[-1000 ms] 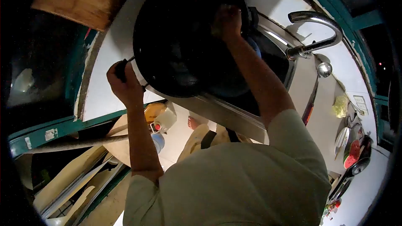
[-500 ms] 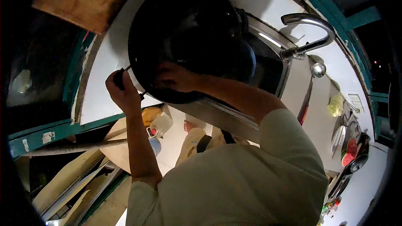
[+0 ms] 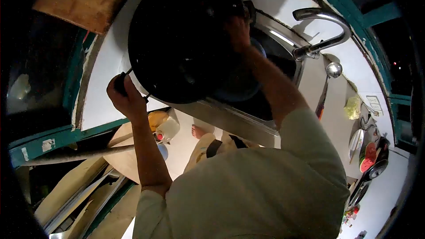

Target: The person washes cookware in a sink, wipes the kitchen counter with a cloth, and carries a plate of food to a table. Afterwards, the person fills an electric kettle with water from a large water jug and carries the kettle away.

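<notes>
As the left hand (image 3: pixel 127 99) wraps its fingers around the handle (image 3: pixel 120 84) of a black wok (image 3: pixel 177 35) at eight o'clock, the right hand (image 3: pixel 239 34) reaches inside near three, its fingers too shadowed to read.

The person is wearing a short-sleeved shirt (image 3: pixel 248 194) in muted grey-green. The plain fabric is forming soft folds and creases. The left sleeve (image 3: pixel 150 212) and the right sleeve (image 3: pixel 307 137) are matching the body panel in colour. Pale tan legwear (image 3: pixel 199 153) is showing beyond the shirt, and dark bands (image 3: pixel 214 148) are crossing it. The left hand (image 3: pixel 129 101), the right hand (image 3: pixel 239 31) and one foot (image 3: pixel 198 131) are showing bare.
</notes>
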`<state>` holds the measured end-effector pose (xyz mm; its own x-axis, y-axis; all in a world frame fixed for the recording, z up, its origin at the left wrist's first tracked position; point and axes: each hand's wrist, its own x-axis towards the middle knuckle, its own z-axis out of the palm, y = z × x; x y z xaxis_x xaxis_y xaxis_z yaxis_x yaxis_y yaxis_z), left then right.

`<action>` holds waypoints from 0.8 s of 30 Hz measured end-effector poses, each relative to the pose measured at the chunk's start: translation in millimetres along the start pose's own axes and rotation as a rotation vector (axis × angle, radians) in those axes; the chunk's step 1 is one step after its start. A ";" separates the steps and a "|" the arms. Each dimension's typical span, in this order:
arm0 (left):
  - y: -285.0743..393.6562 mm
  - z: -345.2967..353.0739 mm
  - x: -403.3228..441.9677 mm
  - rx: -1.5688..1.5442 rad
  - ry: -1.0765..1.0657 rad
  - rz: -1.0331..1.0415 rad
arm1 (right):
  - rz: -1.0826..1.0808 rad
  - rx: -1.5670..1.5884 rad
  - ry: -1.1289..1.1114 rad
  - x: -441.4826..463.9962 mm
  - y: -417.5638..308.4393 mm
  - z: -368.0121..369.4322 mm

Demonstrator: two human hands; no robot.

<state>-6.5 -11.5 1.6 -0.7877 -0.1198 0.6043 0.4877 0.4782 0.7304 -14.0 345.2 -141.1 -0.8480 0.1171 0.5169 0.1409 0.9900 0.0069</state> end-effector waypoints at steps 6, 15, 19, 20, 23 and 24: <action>-1.4 -1.0 -3.0 0.082 -0.012 -0.006 | 0.242 0.346 -0.470 -67.2 -85.7 8.4; -10.5 -2.6 -11.4 0.048 0.053 -0.068 | -0.362 0.683 -0.249 -146.1 -32.2 -65.6; -19.7 -12.0 -12.9 0.126 0.044 -0.105 | 0.282 1.328 -0.432 -179.9 32.1 -15.8; -21.0 -13.3 -13.4 0.137 0.051 -0.116 | 0.237 1.125 -0.471 -194.8 52.0 31.8; -30.9 -18.8 -18.9 0.059 0.056 -0.169 | 0.252 0.535 -0.496 -190.6 55.2 102.1; -27.8 -21.0 -21.3 0.026 0.046 -0.281 | 0.264 0.418 -0.539 -194.3 47.0 129.9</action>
<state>4.6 -40.6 -24.9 -0.8724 -0.2903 0.3934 0.2420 0.4428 0.8634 91.0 379.2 -352.4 -0.9615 0.2721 -0.0373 0.2600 0.8581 -0.4427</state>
